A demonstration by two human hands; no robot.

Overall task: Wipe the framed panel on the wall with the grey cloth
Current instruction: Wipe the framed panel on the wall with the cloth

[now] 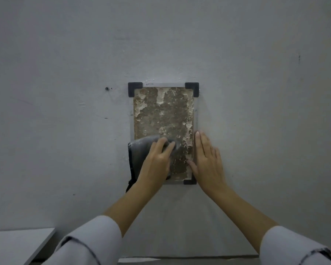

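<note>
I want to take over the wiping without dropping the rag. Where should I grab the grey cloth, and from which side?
Probably the loose fold of the grey cloth hanging over the framed panel's lower left edge. Come from the left: the left hand presses its upper part flat to the panel, and the right hand blocks the right edge.

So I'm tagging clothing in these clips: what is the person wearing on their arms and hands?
Both hands are bare: no gloves, rings or watch show on the left hand or the right hand. The forearms are uncovered too. Each arm has a loose, pale grey sleeve pushed back toward the elbow, the left sleeve and the right sleeve; the right cuff's edge looks slightly frayed and darker.
</note>
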